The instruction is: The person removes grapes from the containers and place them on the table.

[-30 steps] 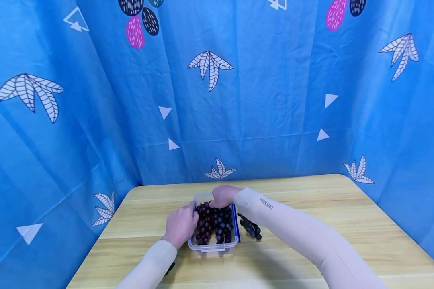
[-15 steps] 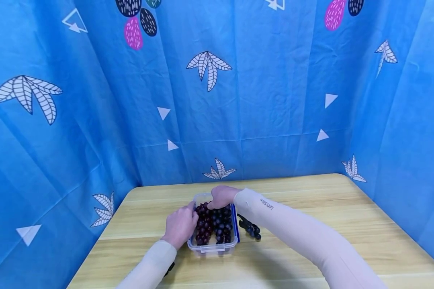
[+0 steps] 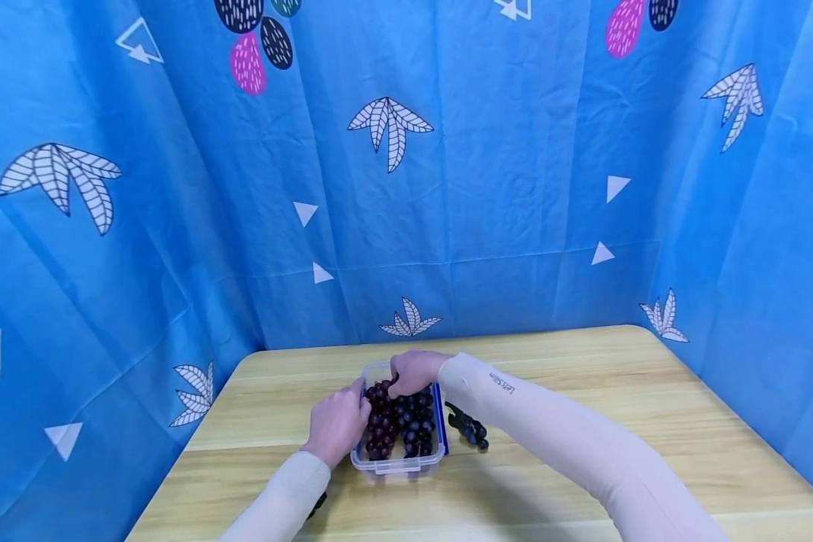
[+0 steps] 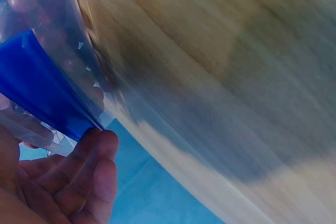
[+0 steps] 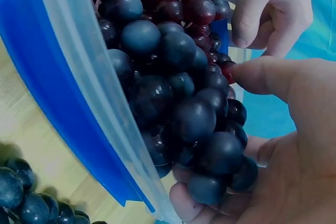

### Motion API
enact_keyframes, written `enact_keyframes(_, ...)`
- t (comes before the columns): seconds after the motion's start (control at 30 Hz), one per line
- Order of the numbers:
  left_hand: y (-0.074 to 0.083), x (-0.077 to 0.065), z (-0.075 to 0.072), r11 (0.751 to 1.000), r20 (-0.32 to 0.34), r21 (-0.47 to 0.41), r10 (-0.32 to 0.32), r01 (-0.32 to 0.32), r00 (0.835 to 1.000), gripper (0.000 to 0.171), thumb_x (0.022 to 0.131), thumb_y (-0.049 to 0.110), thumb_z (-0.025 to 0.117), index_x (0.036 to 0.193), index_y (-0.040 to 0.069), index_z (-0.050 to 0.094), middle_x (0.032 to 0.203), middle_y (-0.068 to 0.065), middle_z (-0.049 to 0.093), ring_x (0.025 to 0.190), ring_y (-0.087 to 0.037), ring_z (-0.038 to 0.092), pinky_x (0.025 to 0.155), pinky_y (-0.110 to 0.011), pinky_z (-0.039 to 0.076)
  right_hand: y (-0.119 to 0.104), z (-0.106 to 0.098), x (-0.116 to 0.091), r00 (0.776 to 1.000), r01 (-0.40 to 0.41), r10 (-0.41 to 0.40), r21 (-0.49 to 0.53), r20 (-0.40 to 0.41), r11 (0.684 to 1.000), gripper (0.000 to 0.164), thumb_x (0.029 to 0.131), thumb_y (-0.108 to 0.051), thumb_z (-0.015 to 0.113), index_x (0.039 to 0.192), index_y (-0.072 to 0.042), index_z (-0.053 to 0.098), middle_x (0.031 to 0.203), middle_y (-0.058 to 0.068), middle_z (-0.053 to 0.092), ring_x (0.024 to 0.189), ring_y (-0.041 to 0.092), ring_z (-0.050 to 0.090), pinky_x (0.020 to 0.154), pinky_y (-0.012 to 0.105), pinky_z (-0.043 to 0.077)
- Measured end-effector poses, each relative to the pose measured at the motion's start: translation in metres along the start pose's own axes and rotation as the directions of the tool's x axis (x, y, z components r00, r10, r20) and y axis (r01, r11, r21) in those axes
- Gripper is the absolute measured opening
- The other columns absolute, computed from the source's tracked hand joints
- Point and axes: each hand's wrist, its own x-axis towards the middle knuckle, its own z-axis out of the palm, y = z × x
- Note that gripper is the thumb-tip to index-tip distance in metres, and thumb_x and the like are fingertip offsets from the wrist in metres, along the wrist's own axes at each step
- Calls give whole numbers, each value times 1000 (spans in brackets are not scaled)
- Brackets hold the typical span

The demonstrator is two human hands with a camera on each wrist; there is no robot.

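A clear plastic food container (image 3: 396,464) with blue clip flaps holds a bunch of red grapes (image 3: 382,436) on its left and a bunch of dark grapes (image 3: 416,427) on its right. My left hand (image 3: 337,420) grips the container's left side, thumb over the rim; in the left wrist view its fingertips meet the end of a blue flap (image 4: 44,85). At the far end, my right hand (image 3: 415,372) reaches into the container. Its fingers curl round the end of the dark bunch in the right wrist view, and its thumb touches a red grape (image 5: 228,72).
To the container's right, another small dark bunch of grapes (image 3: 469,429) lies on the wooden table (image 3: 569,369). A blue patterned curtain (image 3: 494,188) hangs behind the table and along both sides. The container's right blue flap (image 5: 58,108) hangs down outward.
My right hand has shifted slightly to the left over the grapes. The left hand keeps its hold, and the container stays in place.
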Motion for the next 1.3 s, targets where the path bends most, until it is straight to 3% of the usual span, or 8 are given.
enact_keyframes(0.1, -1, 0, 0, 1000, -3, 0, 3, -3, 1000, 45, 97, 24, 59, 139, 8, 60, 105, -14, 75, 60, -18, 60, 48, -37, 48, 1, 0, -4, 1000, 4, -4, 0, -10, 1000, 39, 90, -40, 71, 117, -16, 59, 102, -3, 63, 86, 11, 57, 77, 30, 50)
enact_keyframes(0.17, -1, 0, 0, 1000, -3, 2, 2, -2, 1000, 45, 97, 24, 59, 139, 8, 60, 106, -14, 75, 61, -19, 60, 48, -38, 48, 1, 1, -6, 1000, 4, -4, 4, -13, 1000, 46, 88, -42, 74, 121, -15, 57, 107, -1, 65, 91, 12, 60, 81, 32, 51)
enact_keyframes(0.37, -2, 0, 0, 1000, 13, 4, -9, 9, 1000, 46, 98, 25, 58, 141, 8, 59, 107, -14, 75, 58, -18, 56, 47, -37, 46, 1, 2, -9, 1000, 13, -12, 17, -23, 1000, 54, 83, -46, 79, 119, -15, 53, 100, -2, 62, 85, 12, 59, 75, 30, 50)
enact_keyframes(0.63, -2, 0, -1, 1000, 13, 7, -12, 11, 1000, 47, 98, 26, 58, 141, 9, 59, 110, -15, 74, 61, -20, 61, 48, -39, 48, 0, 5, -12, 1000, 10, -9, 70, -11, 998, 56, 80, -34, 85, 117, -16, 47, 89, -1, 59, 65, 13, 53, 58, 28, 46)
enact_keyframes(0.77, -2, 0, -1, 1000, 16, 8, -16, 16, 1000, 46, 97, 26, 59, 141, 9, 59, 110, -15, 74, 67, -24, 65, 51, -41, 50, 0, 7, -12, 1000, 18, -17, 55, -23, 998, 59, 78, -31, 86, 121, -18, 48, 93, -3, 60, 71, 12, 55, 63, 28, 47)
enact_keyframes(1.0, -2, -1, 0, 1000, 16, 6, -16, 16, 1000, 47, 97, 26, 59, 140, 8, 59, 111, -15, 74, 71, -26, 68, 55, -43, 53, 2, 9, -12, 998, 45, -45, -8, -36, 999, 58, 77, -33, 86, 127, -19, 61, 117, -4, 66, 97, 10, 60, 83, 29, 53)
enact_keyframes(1.3, 0, -2, -1, 1000, 2, 0, -4, 4, 1000, 46, 97, 25, 60, 139, 7, 60, 109, -15, 74, 74, -28, 69, 58, -44, 55, 0, 9, -19, 997, 75, -74, 18, -31, 997, 48, 76, -28, 87, 118, -22, 64, 105, -9, 66, 91, 8, 60, 80, 29, 53)
